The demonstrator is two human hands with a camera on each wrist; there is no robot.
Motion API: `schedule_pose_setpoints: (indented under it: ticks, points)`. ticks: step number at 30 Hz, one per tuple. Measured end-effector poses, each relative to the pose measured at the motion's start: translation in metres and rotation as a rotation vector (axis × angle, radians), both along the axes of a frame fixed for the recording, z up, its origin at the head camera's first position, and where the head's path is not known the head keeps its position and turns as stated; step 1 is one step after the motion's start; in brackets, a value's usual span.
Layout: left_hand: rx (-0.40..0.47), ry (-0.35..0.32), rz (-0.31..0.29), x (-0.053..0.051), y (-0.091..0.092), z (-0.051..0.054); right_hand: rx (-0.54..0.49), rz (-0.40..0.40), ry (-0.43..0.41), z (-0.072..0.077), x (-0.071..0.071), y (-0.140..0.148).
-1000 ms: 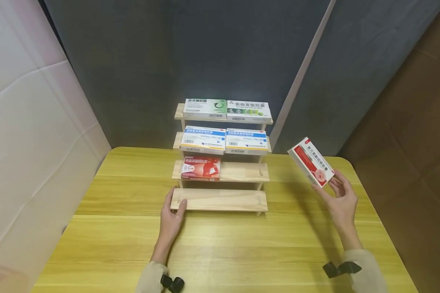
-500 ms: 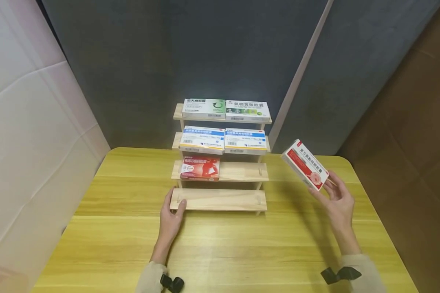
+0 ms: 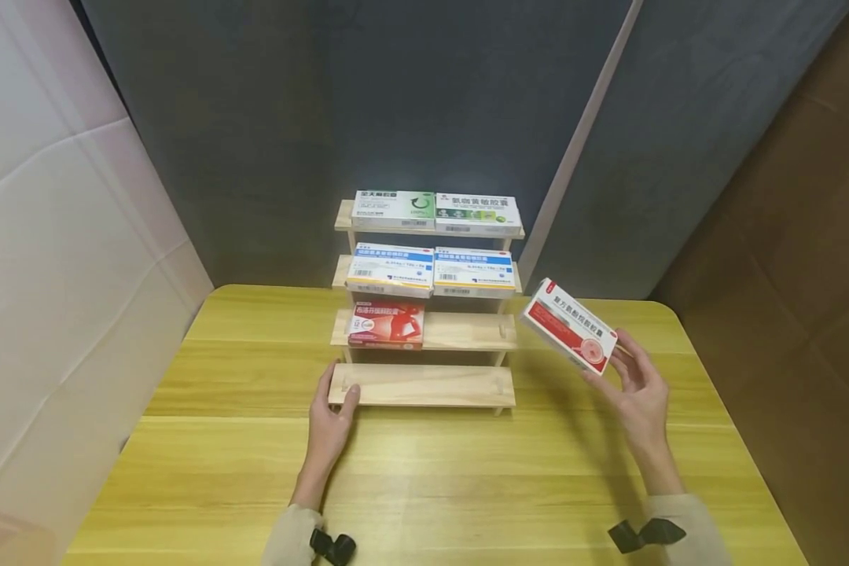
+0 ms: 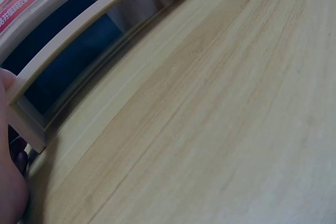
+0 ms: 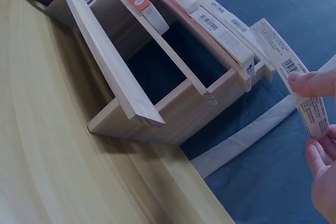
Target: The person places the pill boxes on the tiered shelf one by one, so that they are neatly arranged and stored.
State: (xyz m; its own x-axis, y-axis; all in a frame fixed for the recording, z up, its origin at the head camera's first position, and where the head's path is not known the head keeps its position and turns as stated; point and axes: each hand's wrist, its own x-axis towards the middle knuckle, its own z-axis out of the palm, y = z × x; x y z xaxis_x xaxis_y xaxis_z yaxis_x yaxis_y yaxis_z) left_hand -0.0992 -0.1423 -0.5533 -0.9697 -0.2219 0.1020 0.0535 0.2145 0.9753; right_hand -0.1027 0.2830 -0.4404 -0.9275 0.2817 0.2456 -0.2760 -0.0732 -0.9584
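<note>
My left hand [image 3: 330,420] grips the left end of the lowest step of a wooden tiered rack [image 3: 431,387], its thumb on top of the board. My right hand [image 3: 639,393] pinches one end of a white and red medicine box [image 3: 570,326], held tilted in the air right of the rack. In the right wrist view the thumb presses that box's barcode side [image 5: 291,72]. A red medicine box [image 3: 387,325] lies on the left of the second step from the bottom. Part of the left hand [image 4: 8,177] shows at the left wrist view's edge.
Two white and blue boxes [image 3: 391,269] lie side by side on the third step. On the top step rest a green and white box [image 3: 394,209] and a white box with a green strip [image 3: 477,214]. A dark cloth [image 3: 424,94] hangs behind the table [image 3: 424,487].
My right hand has carried the white and red box leftward and slightly down, closer to the rack. The left hand stays on the lowest step.
</note>
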Motion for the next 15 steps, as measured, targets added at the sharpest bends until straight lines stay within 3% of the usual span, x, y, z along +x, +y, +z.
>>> schedule_pose_setpoints:
  ticks: [8,15]
  points:
    - [0.003,0.007,0.003,-0.0011,-0.0003,-0.0020,0.060,0.133,0.047,-0.0054,0.0010,-0.0023]
    - [0.016,0.009,-0.004,-0.0011,-0.0002,-0.0018,0.208,0.247,0.057,-0.0066,-0.0051,-0.0083]
